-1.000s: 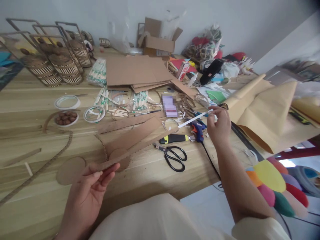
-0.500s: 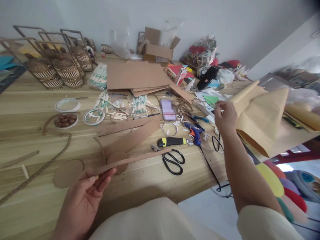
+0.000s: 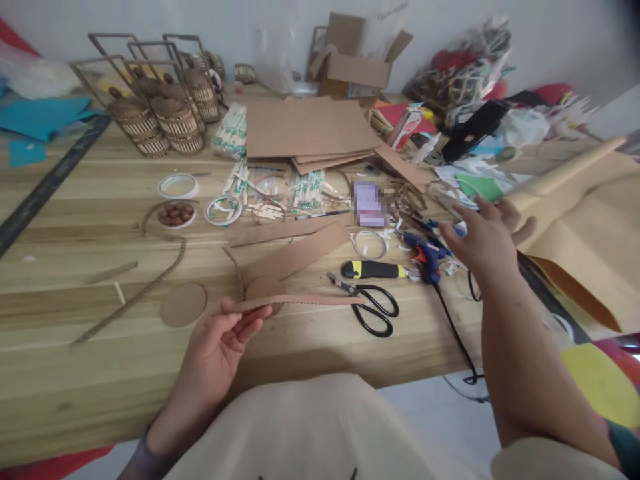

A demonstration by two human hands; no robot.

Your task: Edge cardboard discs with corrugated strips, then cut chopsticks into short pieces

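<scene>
My left hand [image 3: 223, 340] pinches one end of a narrow cardboard strip [image 3: 305, 301] between thumb and fingers. The strip stretches right, its far end over the black-handled scissors [image 3: 373, 310]. Fingers spread and holding nothing, my right hand [image 3: 483, 237] is above the clutter at the right, near a green paper piece [image 3: 479, 187] and the blue glue gun [image 3: 425, 257]. A yellow-and-black cutter [image 3: 375, 269] lies just above the scissors. One cardboard disc [image 3: 183, 305] rests left of my left hand; another [image 3: 265, 288] is partly behind the strip.
Bamboo lanterns [image 3: 175, 120] stand at the back left, beside stacked cardboard sheets [image 3: 310, 130] and an open box [image 3: 357, 67]. A bowl of brown balls [image 3: 176, 215] and tape rolls [image 3: 177, 185] sit left of centre. Brown paper [image 3: 585, 233] lies at the right.
My right hand has opened from closed fingers to spread ones. The view has shifted, so the table's things appear further right. My left hand still holds the strip.
</scene>
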